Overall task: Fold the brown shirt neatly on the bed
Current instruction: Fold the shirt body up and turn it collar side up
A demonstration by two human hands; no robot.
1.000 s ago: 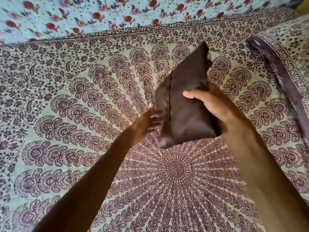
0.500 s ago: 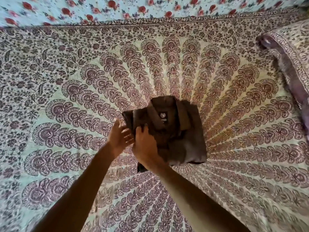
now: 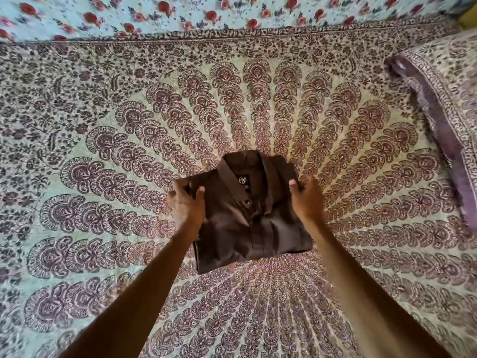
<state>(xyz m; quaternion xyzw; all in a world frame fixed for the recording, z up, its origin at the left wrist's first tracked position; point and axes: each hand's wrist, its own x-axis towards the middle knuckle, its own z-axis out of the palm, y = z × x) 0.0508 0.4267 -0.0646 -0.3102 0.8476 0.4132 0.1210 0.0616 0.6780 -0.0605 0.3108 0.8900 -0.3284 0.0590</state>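
The brown shirt lies folded into a compact rectangle in the middle of the bed, collar and neck label facing up and pointing away from me. My left hand grips the shirt's left edge near the shoulder, thumb on top. On the opposite side my right hand pinches the right edge, thumb on the cloth and fingers curled under. Both forearms reach in from the bottom of the view.
The bed is covered by a mandala-patterned spread in pale green and maroon. A pillow in matching print with a purple border lies at the right. A blue sheet with red flowers runs along the far edge.
The shirt was held up in the air by my right hand, then laid flat collar-up on the bed. My hands moved apart to its left and right edges.
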